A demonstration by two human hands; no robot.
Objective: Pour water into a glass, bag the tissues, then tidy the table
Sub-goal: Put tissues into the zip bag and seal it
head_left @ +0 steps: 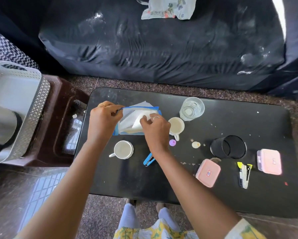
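A clear zip bag with a blue edge (pixel 141 108) lies at the far left of the black table (pixel 179 183), with white tissues (pixel 132 121) partly inside it. My left hand (pixel 104 120) pinches the bag's blue rim and holds it open. My right hand (pixel 154 127) grips the tissues at the bag's mouth. A glass with water (pixel 191 108) stands just to the right of the bag.
Two white mugs (pixel 123 150) (pixel 176 125), a blue stapler (pixel 149 159), a small purple cap (pixel 172 142), a black mesh pen cup lying on its side (pixel 228 147), two pink boxes (pixel 207 173) (pixel 269 161) and a yellow stapler (pixel 244 174) are on the table. A white basket (pixel 15 94) sits on a brown stool at left; a dark sofa lies beyond.
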